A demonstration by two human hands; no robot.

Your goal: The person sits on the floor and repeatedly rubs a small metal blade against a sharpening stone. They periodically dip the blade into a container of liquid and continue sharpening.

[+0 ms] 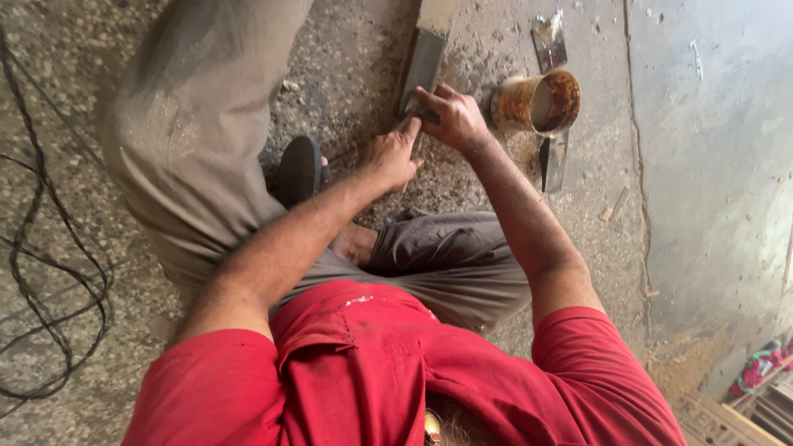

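Your right hand (pixel 456 118) clamped its fingers on the flat metal bar (pixel 423 62) on the floor (pixel 347 66), while your left hand (pixel 388 157) pressed beside it, fingers together, near the rusty tin (pixel 537 103).

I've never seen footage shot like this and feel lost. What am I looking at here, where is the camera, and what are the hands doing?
There is no machine, just a person seated on a speckled floor strewn with sawdust. The single camera sits on their head and looks down, so you see their red shirt and both arms. The left hand and right hand press on a long flat grey bar lying on the floor. Beside it stands a rusty tin can resting on another flat metal strip. Black cables lie at the left.
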